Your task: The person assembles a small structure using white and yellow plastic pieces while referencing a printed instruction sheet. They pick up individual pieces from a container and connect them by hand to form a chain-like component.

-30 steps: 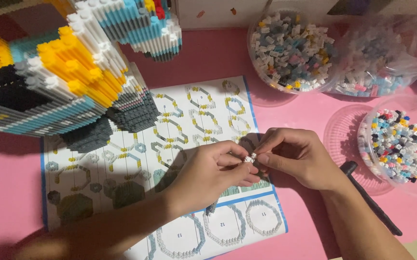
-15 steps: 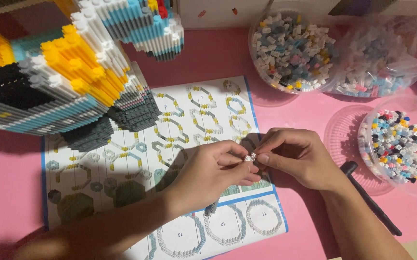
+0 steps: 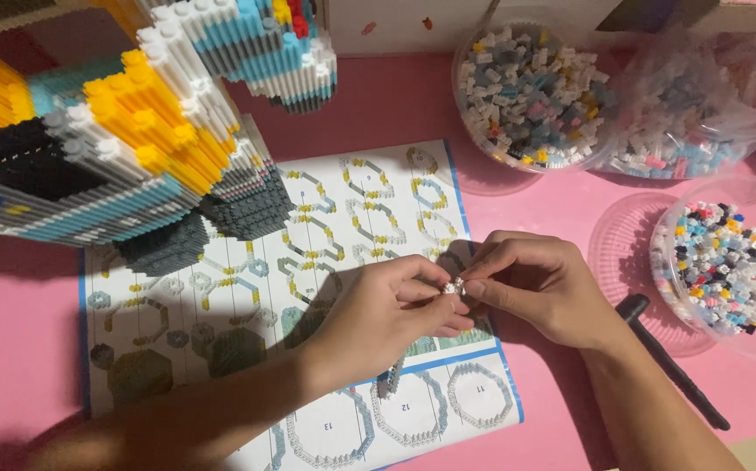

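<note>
hands unmoved, left hand (image 3: 386,314), right hand (image 3: 539,292) pinching tiny piece (image 3: 456,286), axis unclear

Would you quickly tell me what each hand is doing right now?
Left hand: closed, pinching the small white brick piece.
Right hand: closed, pinching the same piece.

Very little moved over the second: the left hand (image 3: 386,314) and right hand (image 3: 539,288) slid slightly lower over the printed instruction sheet (image 3: 221,288), fingers (image 3: 434,292) pinching the tiny white plastic brick piece (image 3: 458,285) a touch closer together.
</note>
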